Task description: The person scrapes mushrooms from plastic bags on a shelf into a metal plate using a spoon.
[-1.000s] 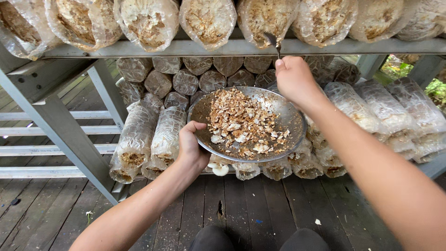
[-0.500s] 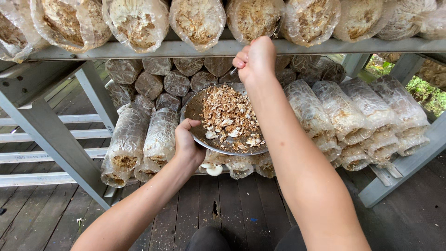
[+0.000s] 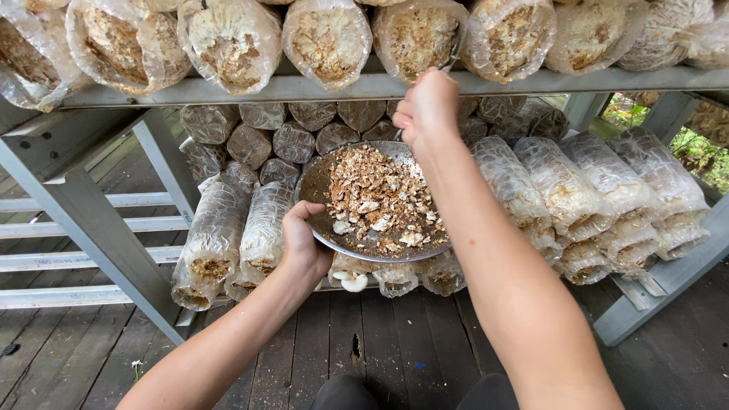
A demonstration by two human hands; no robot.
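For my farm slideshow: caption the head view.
Left hand holds a metal bowl of scrapings; right hand works a tool at a shelf bag.

The grey metal shelf rail (image 3: 319, 87) runs across the top, and clear plastic bags of pale brown substrate (image 3: 326, 38) overhang it edge to edge, leaving no gap between them. Below, stacked bags on the lower tier (image 3: 562, 190) wall off the back and right. The round metal pan heaped with brown crumbs (image 3: 315, 186) fills the middle. A slanted grey steel leg (image 3: 83, 220) blocks the left. Open room lies over the dark wooden floor planks (image 3: 395, 349).
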